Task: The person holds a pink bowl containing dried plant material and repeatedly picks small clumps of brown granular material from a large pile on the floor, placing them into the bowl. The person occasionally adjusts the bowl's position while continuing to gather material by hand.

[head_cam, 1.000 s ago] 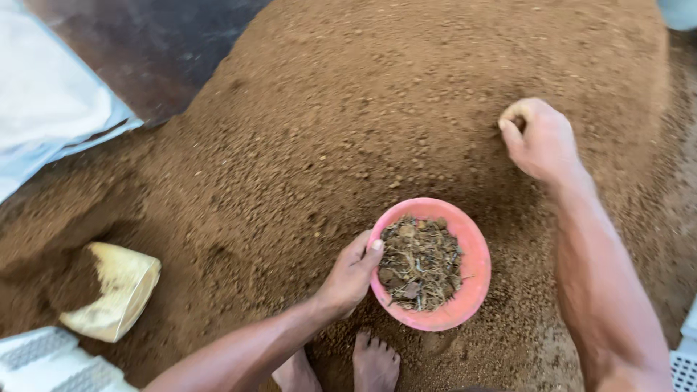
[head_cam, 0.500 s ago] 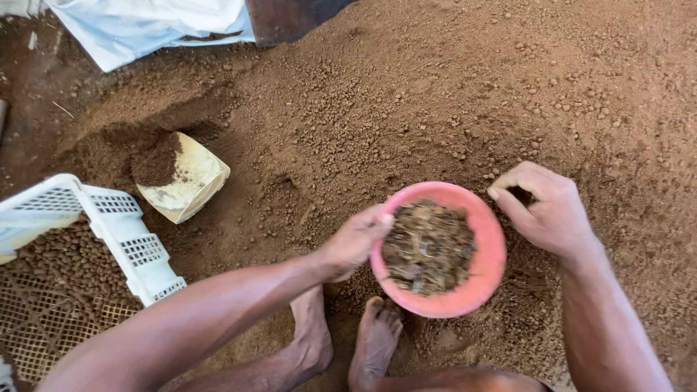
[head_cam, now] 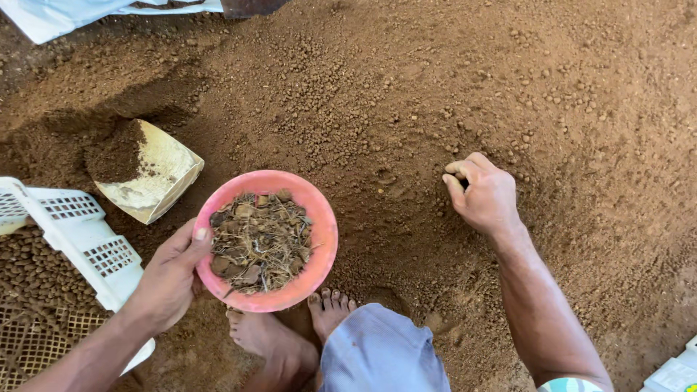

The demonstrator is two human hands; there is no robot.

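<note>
You squat at the near edge of the brown soil heap (head_cam: pixel 450 80), so keep your left hand (head_cam: pixel 170 276) clamped on the near-left rim of the pink bowl (head_cam: pixel 323 232) of dry roots and bark and hold it level. Your right hand (head_cam: pixel 485 192) is curled shut in the soil just right of the bowl; what it pinches is hidden, so lift only the coarse scraps clear.

Just one camera here, strapped to the person's head and pointing almost straight down, so there's no second view to overlap with. It sits close enough that the forearms come in from the bottom edge, with the bare feet (head_cam: pixel 290 337) right under the lens. The left hand (head_cam: pixel 168 279) is low on the left side, the right hand (head_cam: pixel 483 194) right of centre. The top of the frame looks out over the brown soil heap (head_cam: pixel 450 80), away from the person.
</note>
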